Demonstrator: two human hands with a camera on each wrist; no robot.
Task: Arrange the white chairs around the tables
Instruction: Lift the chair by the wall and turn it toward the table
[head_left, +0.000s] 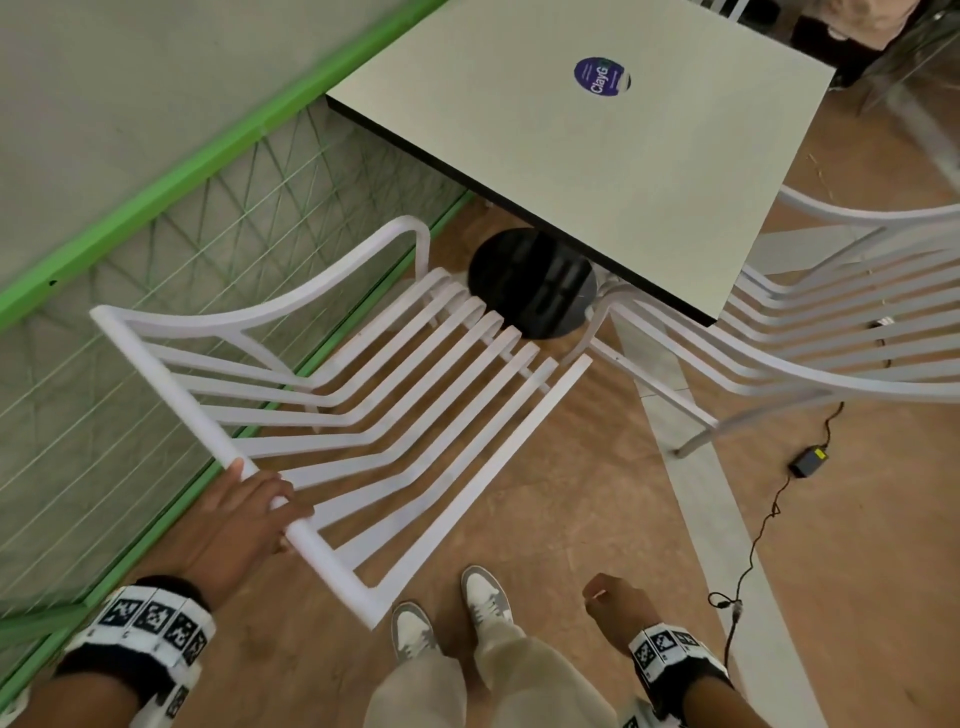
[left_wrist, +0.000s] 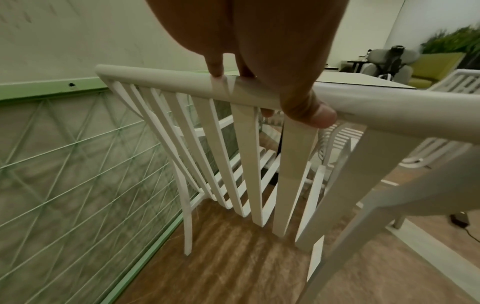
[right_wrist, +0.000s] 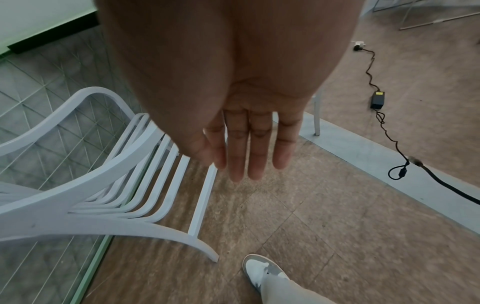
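Beside the table (head_left: 597, 156), the chair (head_left: 395, 374) stands near the green fence, seat facing in. Left hand (head_left: 244, 519) grasps its top rail; right hand (head_left: 618, 603) hangs free, fingers straight. Slatted frame looks rigid and probably light; the rail is the sound hold.

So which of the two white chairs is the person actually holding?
The chair by the green railing: the left hand grips its top rail. The other chair, on the table's right, is untouched.

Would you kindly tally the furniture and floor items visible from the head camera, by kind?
White chairs: 2, one held, one at right
Tables: 1
Power adapters on the floor: 1
Total: 4
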